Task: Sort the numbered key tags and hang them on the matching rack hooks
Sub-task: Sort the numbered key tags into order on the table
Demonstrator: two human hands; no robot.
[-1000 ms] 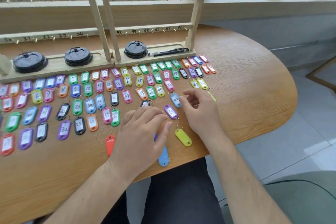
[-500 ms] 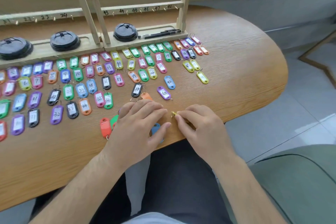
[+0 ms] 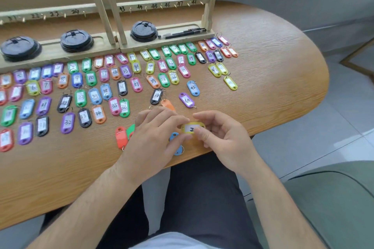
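so the yellow tag [image 3: 193, 127] that lay blank side up on the table a second ago is now lifted and flipped label-up, pinched between left hand [image 3: 153, 133] and right hand [image 3: 220, 137] over the near edge. thumb hides part of the number, so reading it probably comes next. rounded wooden table [image 3: 283, 62], grey tiled floor [image 3: 334, 107] beyond

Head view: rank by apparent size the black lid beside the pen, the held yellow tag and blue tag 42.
1. Black lid, clearly largest.
2. Yellow tag and blue tag 42: alike; yellow is nearer and partly under fingers, so unranked.
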